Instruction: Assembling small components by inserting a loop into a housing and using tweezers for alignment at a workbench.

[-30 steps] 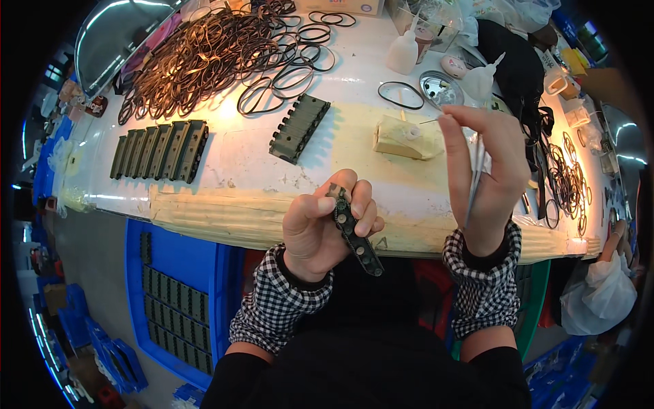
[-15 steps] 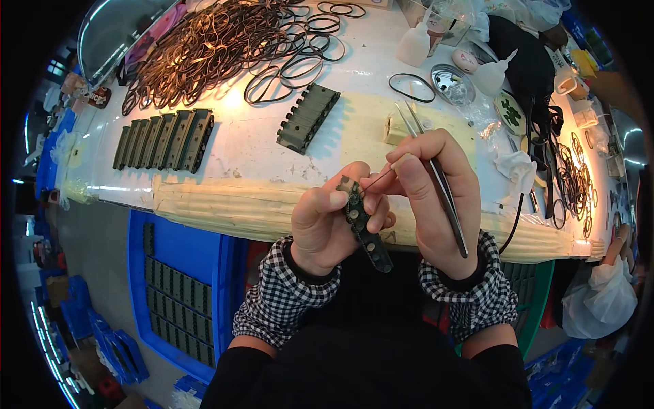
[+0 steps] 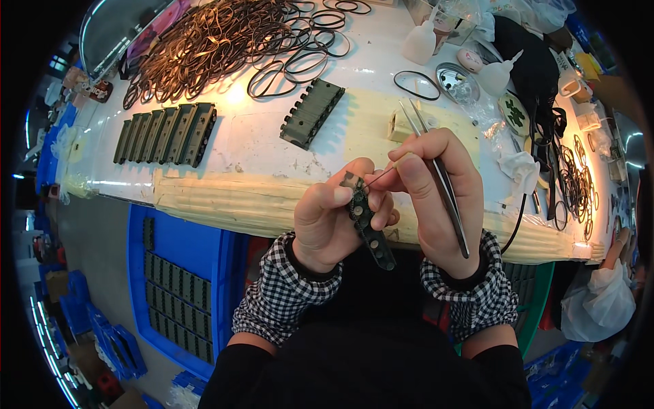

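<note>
My left hand (image 3: 321, 221) grips a narrow dark green part (image 3: 372, 238) with a row of round wheel-like discs, pinched near its upper end by thumb and fingers. Its lower end slants down and to the right. My right hand (image 3: 443, 225) has steel tweezers (image 3: 454, 213) tucked across the palm, their tips pointing up and away. Between that hand's thumb and forefinger is a thin needle-like piece (image 3: 377, 179), which reaches the upper end of the green part. Fingers partly hide the spot where they meet.
On the table's far side lie a large tangle of dark rubber bands (image 3: 204, 51), a green ribbed block (image 3: 312, 114) and a row of similar parts (image 3: 165, 135). Squeeze bottles (image 3: 419, 44) and a metal dish (image 3: 458, 82) stand to the right. A blue crate (image 3: 235, 273) holds more green parts below.
The table and its contents have shifted slightly in the picture. Both hands keep nearly the same pose, and the green part stays pinched in the left hand.
</note>
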A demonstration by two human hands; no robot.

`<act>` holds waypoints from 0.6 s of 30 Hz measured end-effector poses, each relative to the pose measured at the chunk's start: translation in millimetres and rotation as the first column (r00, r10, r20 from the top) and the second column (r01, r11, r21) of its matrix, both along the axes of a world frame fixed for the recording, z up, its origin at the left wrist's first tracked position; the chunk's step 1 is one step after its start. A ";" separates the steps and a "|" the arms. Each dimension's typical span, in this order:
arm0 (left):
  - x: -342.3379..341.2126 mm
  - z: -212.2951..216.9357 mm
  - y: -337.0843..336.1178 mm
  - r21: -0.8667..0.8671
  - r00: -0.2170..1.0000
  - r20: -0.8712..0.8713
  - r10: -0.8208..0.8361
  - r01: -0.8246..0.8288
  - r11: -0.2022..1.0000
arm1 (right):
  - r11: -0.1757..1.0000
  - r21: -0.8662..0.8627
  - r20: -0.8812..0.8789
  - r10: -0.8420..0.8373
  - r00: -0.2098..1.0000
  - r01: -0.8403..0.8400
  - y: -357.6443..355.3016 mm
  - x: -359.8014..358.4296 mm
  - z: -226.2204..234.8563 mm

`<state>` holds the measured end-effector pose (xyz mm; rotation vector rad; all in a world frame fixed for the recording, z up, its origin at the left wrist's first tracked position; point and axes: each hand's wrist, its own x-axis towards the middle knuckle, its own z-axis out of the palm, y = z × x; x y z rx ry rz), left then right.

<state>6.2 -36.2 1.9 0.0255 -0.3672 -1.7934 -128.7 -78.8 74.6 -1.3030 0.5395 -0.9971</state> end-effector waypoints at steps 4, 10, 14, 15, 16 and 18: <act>0.3 0.5 0.1 -0.005 1.000 0.001 -0.002 0.002 1.000 | 1.000 -0.016 -0.012 0.003 1.000 -0.003 -0.3 -0.4 0.2; 0.1 0.4 0.3 -0.004 1.000 -0.010 -0.009 0.009 1.000 | 0.999 0.014 0.016 -0.030 0.999 0.030 1.0 0.0 -0.3; -0.2 -0.6 0.2 -0.011 1.000 -0.017 -0.012 0.012 1.000 | 0.999 0.026 0.015 -0.038 0.999 0.037 1.4 -0.3 -0.8; 0.0 -0.4 0.4 -0.008 1.000 -0.015 -0.011 0.010 1.000 | 0.999 0.026 0.015 -0.036 0.999 0.036 1.4 -0.2 -1.0; 0.2 0.1 0.6 -0.005 1.000 -0.012 -0.009 0.009 1.000 | 0.999 0.026 0.018 -0.033 0.999 0.033 1.1 0.2 -1.6; 0.1 1.0 0.6 -0.003 1.000 -0.006 -0.006 0.006 1.000 | 0.999 0.013 0.011 -0.030 0.999 0.030 0.4 0.1 -2.4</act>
